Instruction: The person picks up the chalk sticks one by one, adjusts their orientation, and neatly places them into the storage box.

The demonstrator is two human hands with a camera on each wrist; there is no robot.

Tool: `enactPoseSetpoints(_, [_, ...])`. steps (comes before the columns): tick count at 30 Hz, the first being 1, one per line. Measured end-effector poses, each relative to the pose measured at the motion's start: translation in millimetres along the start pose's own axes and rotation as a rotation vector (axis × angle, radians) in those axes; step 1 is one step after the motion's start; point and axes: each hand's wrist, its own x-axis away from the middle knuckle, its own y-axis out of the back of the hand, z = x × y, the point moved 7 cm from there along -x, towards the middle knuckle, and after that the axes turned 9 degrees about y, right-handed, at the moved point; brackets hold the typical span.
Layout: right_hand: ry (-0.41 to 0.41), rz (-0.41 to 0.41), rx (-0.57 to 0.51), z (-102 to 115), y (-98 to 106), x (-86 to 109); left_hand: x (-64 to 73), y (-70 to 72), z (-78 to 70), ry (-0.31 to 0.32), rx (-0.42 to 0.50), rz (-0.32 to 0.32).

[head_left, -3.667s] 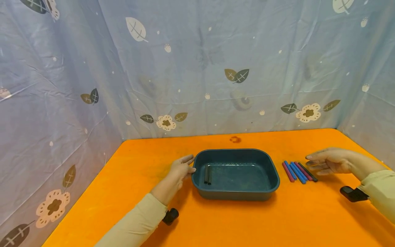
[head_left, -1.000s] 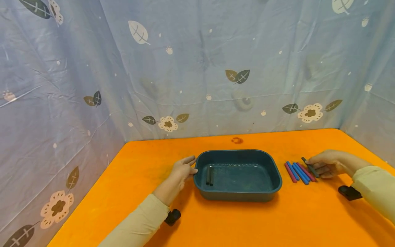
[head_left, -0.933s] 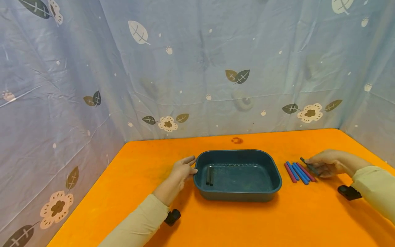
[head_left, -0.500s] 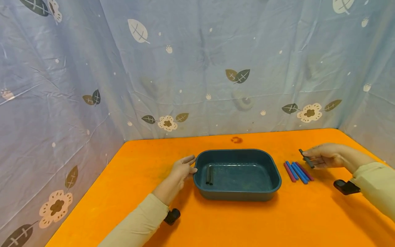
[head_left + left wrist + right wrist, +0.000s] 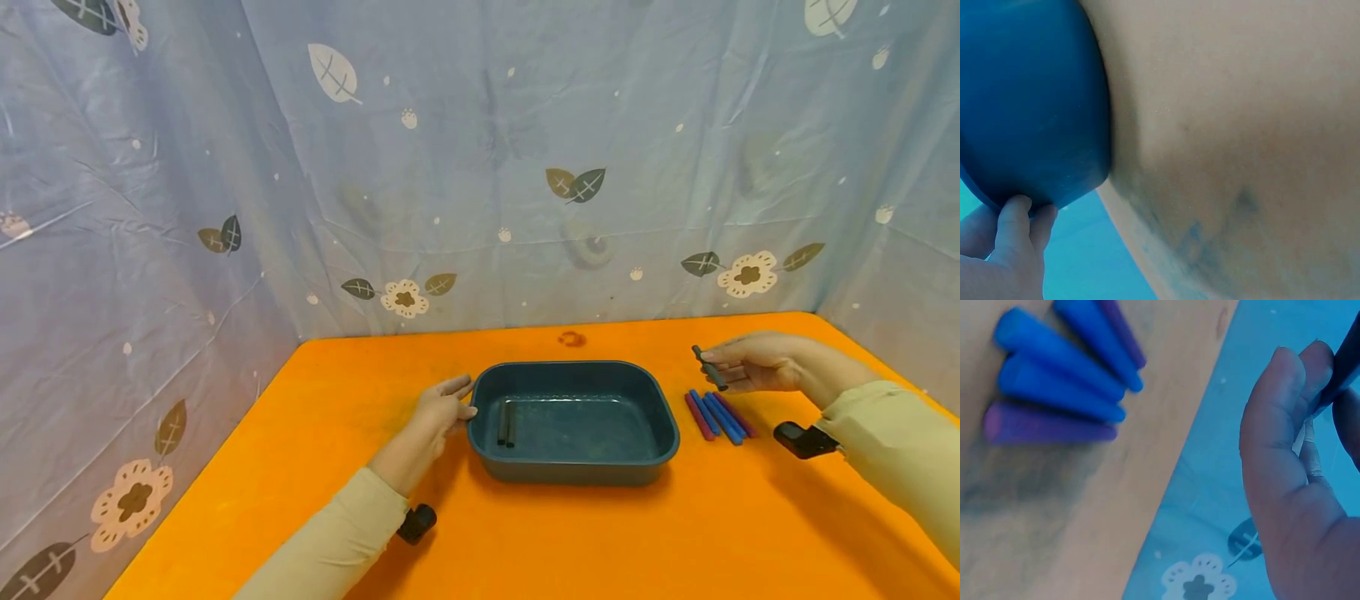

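Note:
My right hand (image 5: 765, 362) pinches a black chalk-like stick (image 5: 708, 368) between thumb and fingers, raised above the table right of the dark teal dish (image 5: 577, 475). In the right wrist view the black stick (image 5: 1346, 359) is cut off by the frame's edge. Beneath the hand lies a row of blue sticks (image 5: 726, 422) and magenta sticks (image 5: 699, 417). My left hand (image 5: 435, 417) rests against the dish's left end, fingers fairly straight along the outer wall. Two black sticks (image 5: 502, 423) lie side by side inside the dish, at its left end.
An orange table (image 5: 570, 542) carries everything. A patterned light-blue curtain (image 5: 465, 167) hangs behind it and along both sides. A reddish ring stain (image 5: 572, 339) marks the table behind the dish.
My right hand has picked the black stick off the right end of the row, lifted it and moved left towards the dish. The left hand and the dish stay in place.

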Motion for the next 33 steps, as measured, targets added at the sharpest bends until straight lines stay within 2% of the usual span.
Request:
enactPoseSetpoints(4, [0.018, 0.032, -0.021, 7.3, -13.0, -6.1, 0.7, -0.1, 1.0, -0.007, 0.005, 0.012])
enactPoseSetpoints(11, [0.021, -0.016, -0.036, 21.7, -30.5, -17.3, 1.1, 0.6, 0.9, -0.009, 0.013, 0.004])
enactPoseSetpoints(20, [0.044, -0.007, -0.049, 32.8, -51.0, -31.4, -0.5, 1.6, 2.1, -0.002, 0.022, -0.01])
enactPoseSetpoints(33, [0.074, 0.036, 0.004, 46.7, -85.6, -47.5, -0.1, 0.3, 2.7, -0.014, 0.014, -0.001])
